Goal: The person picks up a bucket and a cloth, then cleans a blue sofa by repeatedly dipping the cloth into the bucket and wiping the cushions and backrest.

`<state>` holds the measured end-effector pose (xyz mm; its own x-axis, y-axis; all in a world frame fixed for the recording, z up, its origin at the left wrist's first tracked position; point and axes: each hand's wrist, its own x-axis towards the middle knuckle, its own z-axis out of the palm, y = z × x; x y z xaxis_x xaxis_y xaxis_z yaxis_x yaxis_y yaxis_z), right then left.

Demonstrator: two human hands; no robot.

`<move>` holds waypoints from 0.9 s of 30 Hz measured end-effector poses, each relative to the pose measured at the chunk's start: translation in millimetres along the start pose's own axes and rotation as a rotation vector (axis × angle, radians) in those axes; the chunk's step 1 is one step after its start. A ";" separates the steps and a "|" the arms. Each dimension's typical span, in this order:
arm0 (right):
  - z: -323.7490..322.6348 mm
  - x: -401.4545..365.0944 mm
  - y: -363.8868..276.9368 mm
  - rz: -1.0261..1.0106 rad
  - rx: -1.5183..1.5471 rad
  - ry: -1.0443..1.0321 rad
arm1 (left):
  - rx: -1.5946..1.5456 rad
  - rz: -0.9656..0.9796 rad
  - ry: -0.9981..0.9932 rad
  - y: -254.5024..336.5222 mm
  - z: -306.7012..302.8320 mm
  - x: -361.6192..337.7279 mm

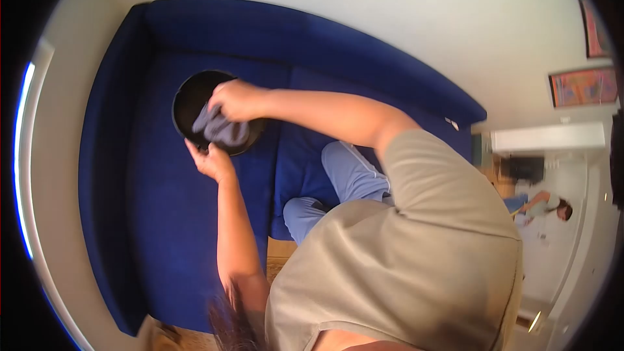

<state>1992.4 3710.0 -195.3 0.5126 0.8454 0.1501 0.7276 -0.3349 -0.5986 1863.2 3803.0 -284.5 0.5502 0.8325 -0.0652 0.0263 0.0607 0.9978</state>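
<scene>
A round black pan [188, 99] rests on the blue sofa seat, its hollow side facing the camera. Inside it, a bunched grey cloth [226, 131] is gripped by my right hand [237, 99], whose fingers are closed and slightly blurred. My left hand [213, 162] grips the near lower rim of the pan, with the thumb and a finger at the edge. The cloth hides part of the pan's inner surface.
The blue sofa [188, 221] has a raised back and a side arm around the seat. My knees [344, 169] are at its front edge. Another person [543, 205] is far off at the right. Framed pictures [584, 87] hang on the wall.
</scene>
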 end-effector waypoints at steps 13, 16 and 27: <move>128.5 -155.0 116.2 0.794 0.155 -0.535 | -0.024 -0.012 -0.413 63.5 48.4 -69.7; 111.7 -222.6 113.7 0.902 0.263 -0.585 | 0.035 -0.122 -0.503 71.0 82.4 -88.9; 118.4 -245.9 125.7 0.880 0.516 -0.479 | 0.130 -0.184 -0.629 68.3 165.2 -172.1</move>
<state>1903.8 3509.3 -400.6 0.4459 0.5099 -0.7357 -0.1332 -0.7750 -0.6178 1908.2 3572.8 -203.2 0.9078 0.3331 -0.2548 0.2452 0.0711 0.9669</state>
